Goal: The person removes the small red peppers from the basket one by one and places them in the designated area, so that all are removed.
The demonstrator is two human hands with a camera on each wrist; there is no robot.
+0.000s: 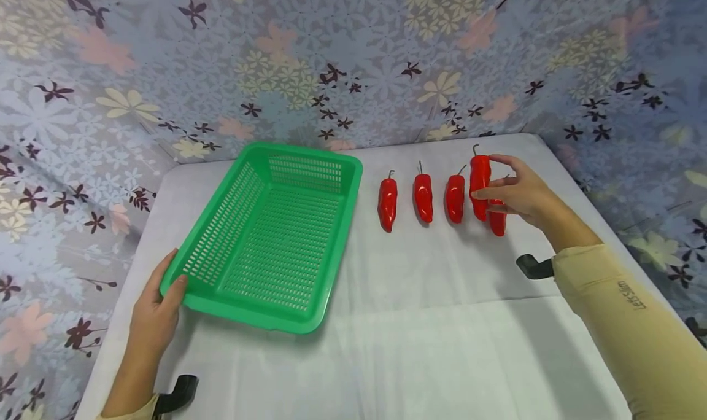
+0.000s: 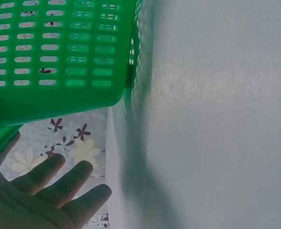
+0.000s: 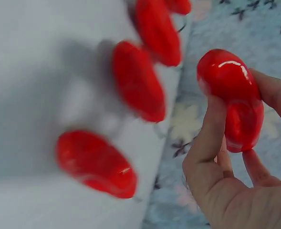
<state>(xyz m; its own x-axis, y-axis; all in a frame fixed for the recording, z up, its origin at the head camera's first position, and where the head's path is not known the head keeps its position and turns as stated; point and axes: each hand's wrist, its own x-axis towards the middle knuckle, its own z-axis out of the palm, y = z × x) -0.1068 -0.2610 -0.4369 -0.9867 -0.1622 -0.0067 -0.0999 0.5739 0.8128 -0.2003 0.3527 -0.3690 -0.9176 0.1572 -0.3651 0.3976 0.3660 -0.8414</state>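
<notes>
My right hand (image 1: 519, 193) holds a glossy red chili pepper (image 1: 479, 177) between thumb and fingers, its stem pointing away. In the right wrist view this pepper (image 3: 233, 90) is off the table, pinched by the fingertips. Just below it, another red pepper (image 1: 498, 222) lies on the cloth, partly covered by the hand. More red peppers lie in a row to the left, among them the leftmost one (image 1: 388, 205). My left hand (image 1: 157, 309) grips the near left corner of a green plastic basket (image 1: 339, 254), thumb over the rim. Nothing lies in the basket.
A white cloth (image 1: 397, 346) covers the table. Flowered fabric (image 1: 353, 58) rises behind the table's back edge and along both sides. Dark wrist-mounted pieces stick out from both sleeves, one below the right hand (image 1: 534, 266).
</notes>
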